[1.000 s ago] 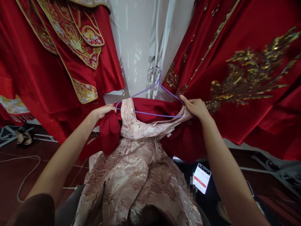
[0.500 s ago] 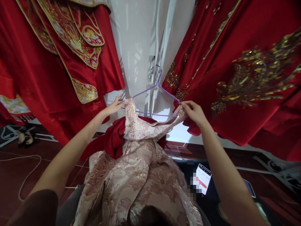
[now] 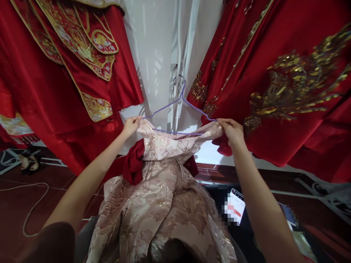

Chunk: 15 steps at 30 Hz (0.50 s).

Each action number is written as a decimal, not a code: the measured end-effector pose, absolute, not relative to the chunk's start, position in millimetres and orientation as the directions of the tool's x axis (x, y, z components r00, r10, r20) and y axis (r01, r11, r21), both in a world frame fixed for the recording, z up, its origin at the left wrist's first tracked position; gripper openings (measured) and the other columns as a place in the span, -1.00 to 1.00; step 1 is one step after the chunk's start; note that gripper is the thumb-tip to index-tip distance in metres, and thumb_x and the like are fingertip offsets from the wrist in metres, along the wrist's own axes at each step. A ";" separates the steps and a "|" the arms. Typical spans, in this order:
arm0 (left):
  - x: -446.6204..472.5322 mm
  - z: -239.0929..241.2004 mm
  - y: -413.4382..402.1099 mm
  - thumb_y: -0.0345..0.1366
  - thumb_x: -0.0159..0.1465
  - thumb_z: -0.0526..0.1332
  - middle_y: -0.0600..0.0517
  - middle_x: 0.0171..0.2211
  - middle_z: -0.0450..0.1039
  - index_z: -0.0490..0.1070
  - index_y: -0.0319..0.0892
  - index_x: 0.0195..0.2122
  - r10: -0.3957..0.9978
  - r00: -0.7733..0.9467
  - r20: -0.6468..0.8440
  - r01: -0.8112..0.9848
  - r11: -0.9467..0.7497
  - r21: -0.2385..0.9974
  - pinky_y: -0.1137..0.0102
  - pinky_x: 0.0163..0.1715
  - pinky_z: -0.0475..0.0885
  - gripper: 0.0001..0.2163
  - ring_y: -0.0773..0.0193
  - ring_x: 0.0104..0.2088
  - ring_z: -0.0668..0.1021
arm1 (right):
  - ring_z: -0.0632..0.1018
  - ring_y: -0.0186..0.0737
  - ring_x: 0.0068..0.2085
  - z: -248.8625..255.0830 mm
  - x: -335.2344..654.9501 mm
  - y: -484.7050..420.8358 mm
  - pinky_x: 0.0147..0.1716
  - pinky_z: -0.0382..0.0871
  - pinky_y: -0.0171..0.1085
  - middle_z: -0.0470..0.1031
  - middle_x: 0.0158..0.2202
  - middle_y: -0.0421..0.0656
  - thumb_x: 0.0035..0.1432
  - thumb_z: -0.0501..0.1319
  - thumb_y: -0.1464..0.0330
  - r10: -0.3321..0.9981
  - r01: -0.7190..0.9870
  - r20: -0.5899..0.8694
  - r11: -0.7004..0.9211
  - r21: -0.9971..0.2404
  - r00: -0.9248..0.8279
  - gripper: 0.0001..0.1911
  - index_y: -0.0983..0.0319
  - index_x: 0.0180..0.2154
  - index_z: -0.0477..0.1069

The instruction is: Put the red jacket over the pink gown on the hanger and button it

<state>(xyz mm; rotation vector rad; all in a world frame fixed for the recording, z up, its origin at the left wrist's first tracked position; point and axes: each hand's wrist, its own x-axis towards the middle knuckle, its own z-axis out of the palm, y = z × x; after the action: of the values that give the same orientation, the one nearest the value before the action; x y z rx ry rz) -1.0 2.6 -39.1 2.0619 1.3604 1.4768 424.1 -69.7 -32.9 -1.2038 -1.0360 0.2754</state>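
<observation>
A pale pink dress with gold floral brocade drapes toward me, its neckline spread around a purple wire hanger. My left hand pinches the dress's left shoulder at the hanger's left end. At the opposite shoulder, my right hand grips the fabric by the hanger's right end. The hanger's lower bar crosses the neckline opening, and its hook points up toward the white wall. A dark red sash hangs out from behind the dress at its left side.
Red embroidered gowns hang on both sides, one at left and one at right. A lit phone lies at lower right. Shoes and a white cable are on the tiled floor at left.
My left hand has closed on the left shoulder, which is now pulled outward over the hanger's end. My right hand has moved slightly right, so the neckline is stretched wider.
</observation>
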 end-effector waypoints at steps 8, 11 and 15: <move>-26.8 -76.4 -26.8 -0.02 0.23 0.02 0.13 -0.68 0.10 0.16 -0.19 -0.64 0.887 0.103 0.451 0.655 -0.402 0.640 0.47 -0.58 0.07 -0.59 0.40 -0.59 0.20 | 0.55 -0.18 -0.30 -82.2 433.9 -99.6 -0.25 0.42 -0.24 0.57 -0.37 -0.15 -0.22 0.35 0.29 0.706 0.085 0.299 0.322 -0.943 0.642 -0.79 0.19 -0.42 0.53; -4.5 -67.4 -32.2 -0.03 0.26 0.00 0.10 -0.61 0.23 0.26 -0.19 -0.58 0.828 0.243 0.506 0.634 -0.530 0.563 0.45 -0.48 0.23 -0.61 0.35 -0.52 0.32 | 0.54 -0.19 -0.32 -101.3 426.3 -118.8 -0.29 0.41 -0.24 0.55 -0.40 -0.17 -0.20 0.33 0.25 0.749 0.123 0.238 0.207 -0.971 0.618 -0.78 0.19 -0.42 0.52; 46.6 -46.2 -28.4 -0.13 0.30 0.00 -0.04 -0.20 0.43 0.40 -0.19 -0.44 0.656 0.364 0.661 0.489 -0.739 0.464 0.37 -0.03 0.30 -0.68 0.26 -0.12 0.45 | 0.52 -0.22 -0.33 -104.4 412.1 -132.1 -0.33 0.39 -0.28 0.54 -0.40 -0.20 -0.16 0.32 0.20 0.832 0.168 0.231 0.168 -0.971 0.504 -0.77 0.16 -0.39 0.51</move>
<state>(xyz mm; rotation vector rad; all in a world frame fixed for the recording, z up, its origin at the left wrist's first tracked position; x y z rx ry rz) 46.6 -28.4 -46.2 2.4326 1.0347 1.3138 412.1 -132.1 -104.4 -1.3469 -0.9691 0.5968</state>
